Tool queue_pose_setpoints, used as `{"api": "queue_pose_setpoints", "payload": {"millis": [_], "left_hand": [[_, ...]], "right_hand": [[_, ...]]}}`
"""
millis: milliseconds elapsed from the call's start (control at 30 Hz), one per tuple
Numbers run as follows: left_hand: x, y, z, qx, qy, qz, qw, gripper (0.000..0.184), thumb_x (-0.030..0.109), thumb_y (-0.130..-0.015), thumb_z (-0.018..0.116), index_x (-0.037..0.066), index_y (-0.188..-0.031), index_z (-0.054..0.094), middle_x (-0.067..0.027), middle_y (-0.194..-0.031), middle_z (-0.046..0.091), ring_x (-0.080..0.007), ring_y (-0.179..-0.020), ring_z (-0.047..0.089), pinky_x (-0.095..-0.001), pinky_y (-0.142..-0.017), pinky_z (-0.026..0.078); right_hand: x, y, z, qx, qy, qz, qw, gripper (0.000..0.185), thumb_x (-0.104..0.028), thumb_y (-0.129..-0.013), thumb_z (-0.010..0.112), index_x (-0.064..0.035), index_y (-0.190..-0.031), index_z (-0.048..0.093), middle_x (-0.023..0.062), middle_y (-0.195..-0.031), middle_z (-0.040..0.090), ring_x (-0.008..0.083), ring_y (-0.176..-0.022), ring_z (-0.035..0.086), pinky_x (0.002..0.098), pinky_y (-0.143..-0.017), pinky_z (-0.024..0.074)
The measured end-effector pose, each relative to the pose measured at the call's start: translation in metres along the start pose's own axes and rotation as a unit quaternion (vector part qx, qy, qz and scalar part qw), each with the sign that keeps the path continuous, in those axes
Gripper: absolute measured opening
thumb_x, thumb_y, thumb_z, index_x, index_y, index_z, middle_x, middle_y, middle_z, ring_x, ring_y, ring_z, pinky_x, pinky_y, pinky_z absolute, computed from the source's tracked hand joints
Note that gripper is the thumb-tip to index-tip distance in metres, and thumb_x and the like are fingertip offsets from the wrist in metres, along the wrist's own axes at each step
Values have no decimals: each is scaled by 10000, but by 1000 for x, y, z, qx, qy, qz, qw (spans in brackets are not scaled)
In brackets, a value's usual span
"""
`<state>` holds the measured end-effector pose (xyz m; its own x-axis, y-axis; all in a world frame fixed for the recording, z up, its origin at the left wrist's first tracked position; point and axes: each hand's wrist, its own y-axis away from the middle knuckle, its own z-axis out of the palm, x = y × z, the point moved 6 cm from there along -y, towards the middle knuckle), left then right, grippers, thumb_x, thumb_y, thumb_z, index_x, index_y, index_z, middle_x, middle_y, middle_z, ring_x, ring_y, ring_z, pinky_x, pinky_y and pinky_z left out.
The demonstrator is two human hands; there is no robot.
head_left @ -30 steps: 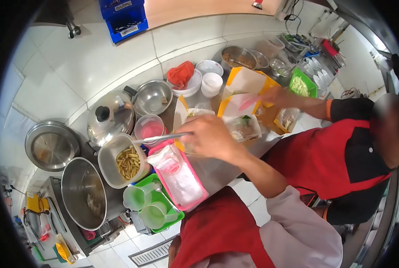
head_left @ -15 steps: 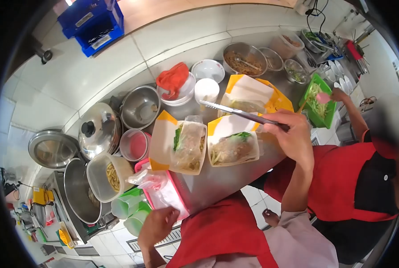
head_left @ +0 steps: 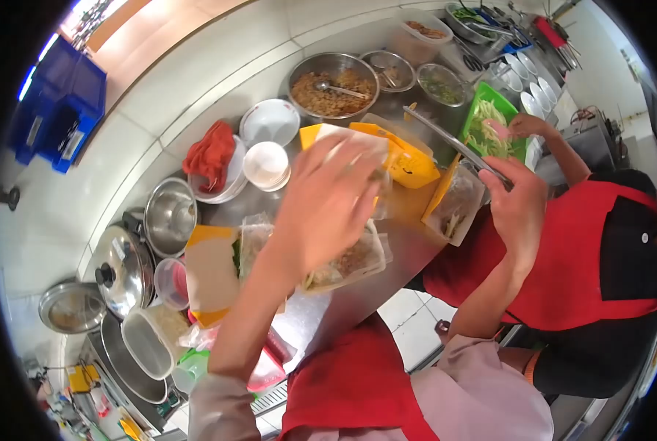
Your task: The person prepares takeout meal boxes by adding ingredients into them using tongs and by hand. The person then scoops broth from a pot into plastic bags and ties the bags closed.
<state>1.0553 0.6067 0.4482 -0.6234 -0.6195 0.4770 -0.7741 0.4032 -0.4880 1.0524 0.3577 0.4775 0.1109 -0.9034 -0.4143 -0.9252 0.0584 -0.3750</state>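
Left hand point(head_left: 328, 209): now up over food boxes point(head_left: 211, 272) (was low, by pink tray point(head_left: 267, 372)); blurred, can't tell grip.
Right hand point(head_left: 518, 206): gripping tongs point(head_left: 446, 136).
Boxes: on counter point(head_left: 408, 246); both hands now working there.

The grey metal surface point(head_left: 408, 252) carries open food boxes point(head_left: 212, 269), white bowls point(head_left: 267, 165), steel bowls point(head_left: 337, 61) and a green basket point(head_left: 520, 148).

The person wears a plain red apron point(head_left: 350, 375) with a matching red strap point(head_left: 421, 416) running over a pale, pinkish-grey shirt point(head_left: 483, 404). Both the left sleeve point(head_left: 222, 404) and the right sleeve point(head_left: 467, 356) are the same soft colour, loosely cut and creased, ending around the elbow. Both forearms are uncovered, and the left hand point(head_left: 332, 206), blurred, and right hand point(head_left: 518, 209) are bare.
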Motion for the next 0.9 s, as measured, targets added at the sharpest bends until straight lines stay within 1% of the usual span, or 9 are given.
{"api": "queue_pose_setpoints", "payload": {"millis": [33, 133, 233, 333, 433, 633, 767, 833, 900], "left_hand": [[-9, -25, 32, -13, -30, 41, 999, 449, 41, -817, 663, 42, -1261, 596, -113, -1278, 604, -333, -1208, 529, -491, -1099, 373], [-46, -64, 108, -96, -132, 109, 981, 566, 49, -802, 652, 68, -1355, 533, -85, -1321, 585, -324, -1263, 499, -578, -1167, 284], [-59, -65, 126, -290, -131, 31, 947, 598, 59, -800, 642, 83, -1384, 516, -80, -1308, 590, -310, -1260, 506, -629, -1172, 242], [-62, -43, 126, -329, -132, 15, 935, 472, 46, -814, 622, 78, -1284, 608, -77, -1235, 597, -287, -1228, 534, -619, -1179, 235], [-62, -27, 123, -337, -102, -14, 936, 418, 49, -828, 605, 69, -1245, 634, -80, -1215, 594, -286, -1207, 551, -620, -1174, 245], [-61, -28, 118, -301, -95, -8, 949, 472, 26, -829, 588, 50, -1301, 594, -94, -1269, 584, -295, -1255, 533, -624, -1159, 268], [-68, -31, 91, -234, -68, -6, 970, 525, 0, -827, 570, 47, -1349, 547, -112, -1354, 562, -320, -1311, 495, -571, -1165, 287], [-72, -25, 57, -216, -49, -33, 975, 552, -16, -825, 562, 47, -1372, 525, -126, -1397, 543, -332, -1330, 478, -539, -1169, 295], [-71, -2, 7, -168, -63, -84, 980, 548, -58, -816, 553, 32, -1357, 547, -156, -1376, 559, -351, -1273, 518, -484, -1127, 357]], "right_hand": [[3, -3, 2, 5, 30, -8, 1000, 162, -103, -830, 719, -24, -972, 731, 125, -823, 666, 317, -709, 630, 384, -652, 479], [23, -14, 11, -1, 71, -2, 997, 139, -113, -829, 716, -39, -946, 729, 113, -844, 674, 344, -755, 643, 412, -668, 489], [47, -28, 17, -58, 69, 65, 994, 155, -111, -811, 721, -51, -953, 732, 119, -848, 664, 353, -766, 642, 429, -668, 495], [60, -39, 27, -44, 94, 6, 995, 122, -103, -797, 721, -64, -912, 730, 107, -849, 658, 352, -762, 641, 438, -658, 500], [65, -50, 39, -119, 142, 47, 982, 117, -79, -782, 727, -53, -896, 726, 107, -821, 656, 331, -774, 651, 422, -669, 496], [77, -62, 82, -210, 287, 12, 935, 72, -100, -761, 737, -59, -802, 694, 104, -841, 653, 326, -817, 654, 446, -705, 513], [57, -60, 80, -190, 268, -33, 944, 135, -98, -764, 733, -51, -889, 726, 126, -860, 659, 341, -842, 658, 447, -728, 515], [30, -56, 52, -145, 224, -41, 963, 179, -92, -767, 731, -40, -938, 733, 141, -870, 665, 351, -853, 658, 446, -736, 509], [2, -51, 25, -107, 188, -72, 974, 230, -61, -773, 723, -13, -998, 725, 164, -883, 667, 356, -832, 657, 431, -731, 505]]}}
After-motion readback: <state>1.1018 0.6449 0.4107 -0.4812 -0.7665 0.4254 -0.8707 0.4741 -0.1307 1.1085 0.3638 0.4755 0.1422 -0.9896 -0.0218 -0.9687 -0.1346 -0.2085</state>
